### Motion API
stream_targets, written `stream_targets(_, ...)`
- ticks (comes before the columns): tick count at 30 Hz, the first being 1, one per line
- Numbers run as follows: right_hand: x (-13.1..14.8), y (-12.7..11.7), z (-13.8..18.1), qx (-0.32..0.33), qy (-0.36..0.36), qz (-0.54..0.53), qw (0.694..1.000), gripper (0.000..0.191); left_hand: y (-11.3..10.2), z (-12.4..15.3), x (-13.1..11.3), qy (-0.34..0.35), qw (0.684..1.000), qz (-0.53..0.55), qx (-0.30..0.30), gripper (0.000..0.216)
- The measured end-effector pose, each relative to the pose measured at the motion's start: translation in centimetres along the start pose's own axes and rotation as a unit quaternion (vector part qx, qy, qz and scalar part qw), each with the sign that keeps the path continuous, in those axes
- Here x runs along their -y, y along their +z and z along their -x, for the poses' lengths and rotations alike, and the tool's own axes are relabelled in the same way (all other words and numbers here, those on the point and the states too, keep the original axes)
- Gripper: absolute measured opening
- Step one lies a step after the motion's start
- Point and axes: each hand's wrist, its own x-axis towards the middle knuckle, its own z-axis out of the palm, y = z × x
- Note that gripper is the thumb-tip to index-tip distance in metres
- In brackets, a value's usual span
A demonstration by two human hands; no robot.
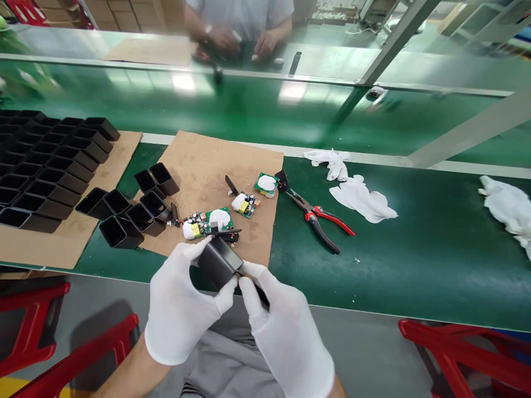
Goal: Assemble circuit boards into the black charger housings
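Observation:
My left hand (178, 309), in a white glove, is wrapped round a black rectangular plastic housing (219, 261) above the table's front edge. At the housing's right end my gloved right hand (286, 326) pinches a thin black part (262, 297); the fingers hide most of it. Whether this part sits inside the housing or only touches its end, I cannot tell. Just beyond my hands lie green circuit boards (219, 219) with white blobs and black end pieces. Farther right are another board (246, 204) and a board (266, 183) near the pliers' jaws.
Red-and-black pliers (310, 210) lie right of the cardboard sheet (207, 152). Several empty black housings (120, 231) stand at left, with rows of more (50, 171) beyond. White gloves (363, 199) lie at right. A person (240, 33) works behind the clear partition. Red stools (464, 354) flank me.

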Motion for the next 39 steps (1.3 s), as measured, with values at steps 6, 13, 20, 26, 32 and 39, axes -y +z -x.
stream_targets(6,-1.2,-4.6,1.8,-0.013,-0.066,0.079,0.995,0.037,-1.3,-1.9,-1.2,-0.183,0.933,0.256,0.176,0.037)
stream_targets(13,-1.6,-4.9,1.9,-0.039,-0.14,0.099,0.984,0.032,-1.5,-2.0,-1.9,-0.205,0.915,0.267,0.222,0.039)
stream_targets(20,-0.5,-4.2,2.0,-0.058,-0.112,0.093,0.988,0.028,-1.2,-1.0,-2.2,-0.182,0.937,0.228,0.192,0.036)
stream_targets(26,0.5,-3.9,1.9,-0.071,-0.075,0.14,0.985,0.028,-0.7,0.2,-1.9,-0.106,0.972,0.151,0.142,0.034)
stream_targets(32,0.6,-2.5,1.3,-0.104,-0.079,0.209,0.969,0.038,0.0,0.8,-1.7,0.0,0.998,0.033,0.045,0.042)
stream_targets(39,0.2,-0.7,0.8,-0.002,0.01,0.113,0.994,0.042,0.7,1.3,-1.4,0.064,0.996,-0.057,-0.039,0.042)
